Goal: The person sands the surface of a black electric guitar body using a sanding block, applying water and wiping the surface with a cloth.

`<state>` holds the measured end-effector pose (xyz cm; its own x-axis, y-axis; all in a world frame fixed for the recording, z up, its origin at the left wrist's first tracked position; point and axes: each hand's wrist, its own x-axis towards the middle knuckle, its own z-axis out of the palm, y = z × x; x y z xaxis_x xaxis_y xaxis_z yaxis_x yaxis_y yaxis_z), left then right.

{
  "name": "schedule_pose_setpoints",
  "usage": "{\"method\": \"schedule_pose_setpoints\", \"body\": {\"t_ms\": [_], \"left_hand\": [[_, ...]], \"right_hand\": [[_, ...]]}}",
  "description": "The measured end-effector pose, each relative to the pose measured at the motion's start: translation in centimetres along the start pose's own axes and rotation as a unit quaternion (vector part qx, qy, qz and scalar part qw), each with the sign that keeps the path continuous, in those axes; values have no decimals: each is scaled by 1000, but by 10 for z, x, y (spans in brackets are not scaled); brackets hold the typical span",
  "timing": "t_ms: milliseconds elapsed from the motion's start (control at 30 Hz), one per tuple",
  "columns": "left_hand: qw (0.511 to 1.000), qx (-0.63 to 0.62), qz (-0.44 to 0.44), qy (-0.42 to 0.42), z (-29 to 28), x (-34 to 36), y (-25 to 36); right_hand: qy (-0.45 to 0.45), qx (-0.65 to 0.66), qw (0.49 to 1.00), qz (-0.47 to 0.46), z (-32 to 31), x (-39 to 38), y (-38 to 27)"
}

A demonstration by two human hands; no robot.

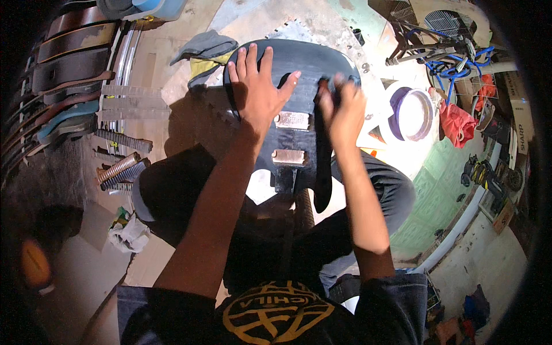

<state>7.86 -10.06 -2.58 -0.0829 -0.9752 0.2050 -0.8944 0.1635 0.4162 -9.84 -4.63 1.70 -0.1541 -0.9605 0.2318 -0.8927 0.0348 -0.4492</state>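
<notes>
A black electric guitar body (pixel 305 60) lies in front of me, its rounded end away from me and its horn and neck end near my lap. Two pale rectangular pickup cavities (pixel 289 157) break its dark surface. My left hand (pixel 256 86) is open, palm down on the left of the body with its fingers spread. Over the right side of the body, my right hand (pixel 344 109) is blurred by motion. Its fingers are curled together around something small and dark, mostly hidden, which I cannot make out.
A grey and yellow cloth (pixel 207 54) lies beyond my left hand. At right stands a white tub with a purple inner rim (pixel 413 112), near a red cloth (pixel 458 123) and coiled blue cable (pixel 457 69). Several guitar bodies (pixel 72 69) line the left side. Crumpled white plastic (pixel 129 234) lies lower left.
</notes>
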Motion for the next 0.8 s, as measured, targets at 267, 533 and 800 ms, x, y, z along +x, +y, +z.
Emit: {"method": "schedule_pose_setpoints", "body": {"t_ms": [267, 533, 800], "left_hand": [[1000, -23, -9, -7, -5, 2, 4], [1000, -14, -9, 4, -7, 5, -1], [1000, -14, -5, -7, 2, -4, 1]], "right_hand": [[-89, 21, 996, -19, -14, -87, -17], [-42, 30, 999, -16, -17, -121, -24], [91, 26, 992, 80, 5, -55, -10]]}}
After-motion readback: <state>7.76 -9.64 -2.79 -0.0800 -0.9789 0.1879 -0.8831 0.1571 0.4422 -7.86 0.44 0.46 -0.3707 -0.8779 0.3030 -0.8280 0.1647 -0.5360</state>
